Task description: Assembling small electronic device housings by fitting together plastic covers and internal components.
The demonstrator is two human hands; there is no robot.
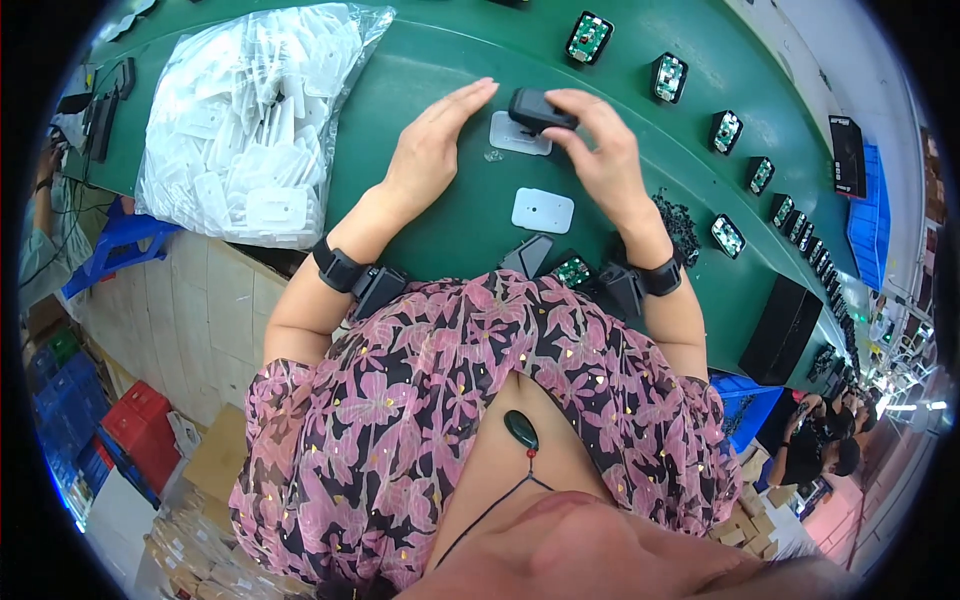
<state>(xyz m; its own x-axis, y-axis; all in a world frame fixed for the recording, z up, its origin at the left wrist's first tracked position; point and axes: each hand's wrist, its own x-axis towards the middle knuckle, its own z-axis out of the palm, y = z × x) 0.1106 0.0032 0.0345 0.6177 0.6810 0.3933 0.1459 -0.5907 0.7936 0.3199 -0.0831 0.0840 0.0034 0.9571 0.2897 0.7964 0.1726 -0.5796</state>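
Observation:
My right hand (603,150) pinches a black plastic housing (538,110) between thumb and fingers, tilted above the green table. Partly under the housing lies a white rounded plate (518,136). A second white plate (543,211), with small holes, rests nearer to me. My left hand (437,140) is left of the housing, its fingers stretched out together and holding nothing. Beside the far white plate is a small clear scrap (493,156). Close to my body sit a dark grey case part (529,256) and a green circuit board (573,271).
A big clear bag of white plates (245,120) takes up the left of the table. To the right lie a pile of small black parts (678,225) and a black box (781,330). Housings with green boards (669,77) line the curved far side. Blue bins (868,215) stand beyond.

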